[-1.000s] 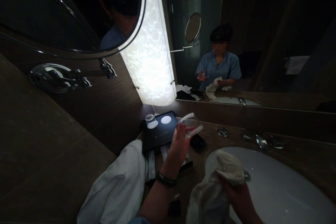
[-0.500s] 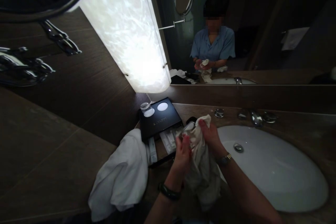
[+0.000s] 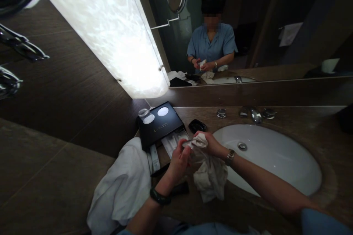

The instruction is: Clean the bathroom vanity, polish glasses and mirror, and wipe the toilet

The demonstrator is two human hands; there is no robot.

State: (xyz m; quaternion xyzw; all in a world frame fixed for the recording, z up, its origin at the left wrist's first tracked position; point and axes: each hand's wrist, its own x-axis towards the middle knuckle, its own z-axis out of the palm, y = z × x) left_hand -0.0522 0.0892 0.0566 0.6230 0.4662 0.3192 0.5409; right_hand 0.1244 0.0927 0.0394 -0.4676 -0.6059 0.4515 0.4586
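Observation:
Over the counter my left hand (image 3: 180, 157) is closed around the side of a clear drinking glass (image 3: 196, 155), tilted on its side. My right hand (image 3: 211, 144) pinches a bunched part of an off-white cloth (image 3: 211, 181) against the glass's rim. The rest of the cloth hangs below in loose folds. Behind the hands lies a small black dish (image 3: 197, 126). A black amenity box (image 3: 165, 128) stands further left, its open drawer showing wrapped packets (image 3: 171, 144).
A crumpled white towel (image 3: 124, 180) lies left of the box. The oval sink (image 3: 275, 158) is on the right, with a chrome faucet (image 3: 256, 116) behind it. An upturned glass (image 3: 143, 113) sits on the box. The wall mirror (image 3: 256, 18) reflects a person in blue.
The cloth, earlier gathered up between both hands, now hangs lower, and more of the glass shows. My right hand has come down to the glass's rim. The view has shifted right.

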